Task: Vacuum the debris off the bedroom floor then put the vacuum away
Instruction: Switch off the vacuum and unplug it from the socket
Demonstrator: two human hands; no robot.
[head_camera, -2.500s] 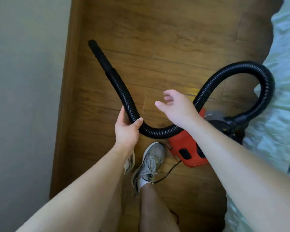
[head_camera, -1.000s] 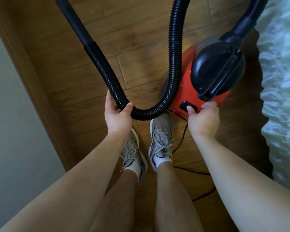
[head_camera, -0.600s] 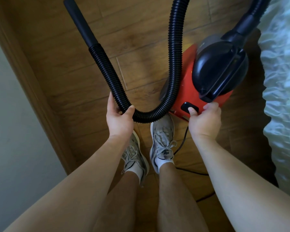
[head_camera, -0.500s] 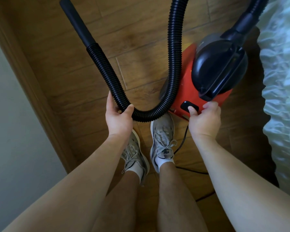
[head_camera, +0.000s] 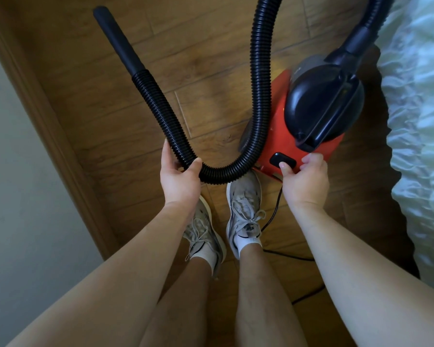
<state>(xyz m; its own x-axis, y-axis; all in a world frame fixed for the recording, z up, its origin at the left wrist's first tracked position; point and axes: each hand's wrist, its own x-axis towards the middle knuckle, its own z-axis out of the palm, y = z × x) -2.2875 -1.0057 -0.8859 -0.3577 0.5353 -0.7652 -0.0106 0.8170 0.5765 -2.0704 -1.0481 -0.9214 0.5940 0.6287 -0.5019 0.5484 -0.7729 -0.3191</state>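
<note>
Centrally, the person's left hand point(head_camera: 179, 179) grips the black ribbed hose point(head_camera: 261, 96) just left of the lowest point of its U-shaped bend, with the thumb over the near side and the fingers wrapped round the far side. From this grip 1 limb of the hose rises toward the upper left and ends in a smooth black nozzle point(head_camera: 120, 41), which is held off the wooden floor point(head_camera: 206, 46) and points away from the person. The other limb climbs straight up out of view, passing in front of the left flank of the red canister point(head_camera: 278, 136).

The canister stands on the floor between the hose bend and the pale quilted bedding point(head_camera: 421, 121) at the right. Its black domed cover point(head_camera: 321, 106) faces upward, and a second stretch of hose leaves it toward the top right.

The right hand point(head_camera: 306, 181) clasps the near end of the canister: the thumb tip lies on the black switch point(head_camera: 282, 161) and the remaining fingers are curled against the red shell beside it.

A black power cord point(head_camera: 276, 209) trails from beneath the canister past the right shoe point(head_camera: 243, 216). The left shoe point(head_camera: 203, 234) stands beside it, and both are grey with laces. A wooden skirting board point(head_camera: 48, 136) and a light wall point(head_camera: 15, 196) border the floor at the left.
</note>
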